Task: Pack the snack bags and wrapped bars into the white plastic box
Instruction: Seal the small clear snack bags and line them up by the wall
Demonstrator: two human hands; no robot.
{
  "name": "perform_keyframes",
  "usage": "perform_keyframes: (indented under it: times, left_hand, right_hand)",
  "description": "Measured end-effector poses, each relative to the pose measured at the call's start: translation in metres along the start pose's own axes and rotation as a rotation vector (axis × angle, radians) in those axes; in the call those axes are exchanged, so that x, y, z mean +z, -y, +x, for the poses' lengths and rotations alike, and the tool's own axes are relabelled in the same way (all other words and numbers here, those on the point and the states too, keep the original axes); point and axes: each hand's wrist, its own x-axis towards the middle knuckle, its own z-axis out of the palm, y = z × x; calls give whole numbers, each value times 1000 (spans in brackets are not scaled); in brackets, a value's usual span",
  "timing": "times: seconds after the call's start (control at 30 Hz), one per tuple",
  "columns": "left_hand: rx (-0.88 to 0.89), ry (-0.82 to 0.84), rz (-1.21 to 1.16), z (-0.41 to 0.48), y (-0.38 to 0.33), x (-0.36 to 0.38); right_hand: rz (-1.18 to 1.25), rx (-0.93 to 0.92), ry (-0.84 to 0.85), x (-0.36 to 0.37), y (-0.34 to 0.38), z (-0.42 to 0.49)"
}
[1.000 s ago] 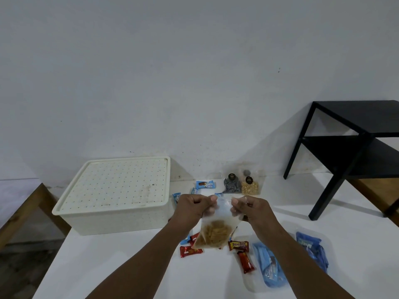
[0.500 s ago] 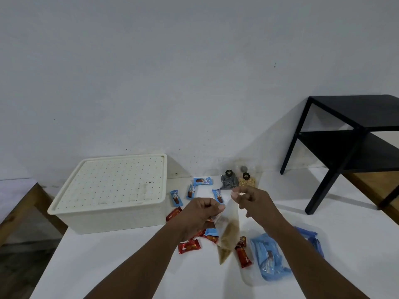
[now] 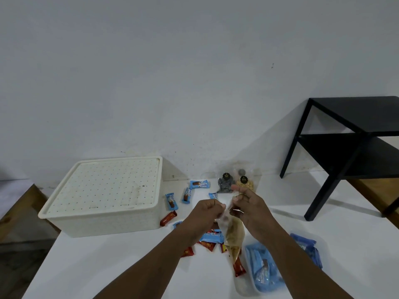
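1. White tabletop [image 3: 108, 266] against a plain wall [image 3: 194, 83]; the white plastic box [image 3: 108, 225] sits at the back left with its perforated lid [image 3: 103, 190] on.
2. A second ago the clear snack bag [image 3: 234, 236] was stretched flat between both hands, broad side to the camera. It has since turned edge-on, and the hands have closed in until they nearly meet at its top.
3. Now the left hand [image 3: 207, 210] pinches the bag's neck with curled fingers. The right hand [image 3: 248, 206] pinches it just beside, thumb and forefinger together, one finger sticking up.
4. The bag hangs as a narrow strip in the air above the loose bars, its tan contents settled low.
5. This looks like the neck being gathered or sealed before packing. Nothing has gone into the box, and the lid must come off first.
6. Left to pack:
   - blue wrapped bars [image 3: 199, 184] and red wrapped bars [image 3: 168, 218], scattered between box and hands
   - two blue packs [image 3: 264, 270] at the right front
   - small pouches [image 3: 225, 184] by the wall
7. Room: bare table lies in front of the box for setting the lid down. The box's left side sits near the table's left edge, so lifting toward the front is safer. A black side table [image 3: 356, 113] crowds the far right.
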Motion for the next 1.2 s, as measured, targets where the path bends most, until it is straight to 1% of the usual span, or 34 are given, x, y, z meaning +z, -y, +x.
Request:
perform_keyframes:
  times: [0.07, 0.1, 0.17, 0.27, 0.3, 0.33, 0.37, 0.43, 0.5, 0.57, 0.63, 0.67, 0.73, 0.83, 1.07, 1.2]
  left_hand:
    - [24, 35, 141, 7, 3, 3]
    - [34, 54, 173, 12, 3, 4]
    - [29, 61, 177, 25, 0, 4]
    - [43, 121, 193, 45, -10, 6]
    - [66, 156, 236, 53, -13, 9]
    - [82, 178, 268, 63, -15, 14]
    - [102, 176, 275, 72, -17, 21]
    - [144, 78, 239, 93, -17, 35]
    - [168, -63, 177, 118, -10, 45]
    - [163, -177, 103, 143, 0, 54]
    - [121, -263, 91, 166, 8, 61]
    - [97, -290, 117, 178, 13, 64]
    - [73, -313, 191, 201, 21, 69]
    - [42, -360, 263, 235, 32, 70]
    - [-58, -491, 342, 295, 54, 55]
    - [-87, -467, 488, 311, 62, 36]
  right_hand:
    - [-47, 19, -14, -5, 9, 9]
    - [-73, 27, -1, -9, 16, 13]
    - [-108, 71, 124, -24, 33, 22]
    - [-81, 198, 399, -55, 61, 42]
    - [-84, 210, 442, -63, 70, 51]
    - [-93, 206, 446, -70, 78, 60]
    - [-115, 189, 420, -76, 85, 69]
    - [-151, 140, 291, -93, 92, 86]
    - [-73, 103, 130, -118, 89, 102]
    - [57, 97, 35, -146, 76, 113]
    - [96, 139, 39, -165, 55, 120]
    - [66, 163, 68, -170, 43, 125]
    - [-76, 190, 108, -176, 24, 139]
    - [-235, 225, 84, -183, 9, 175]
    - [-334, 326, 84, -182, -18, 244]
    - [-387, 359, 116, -174, -38, 274]
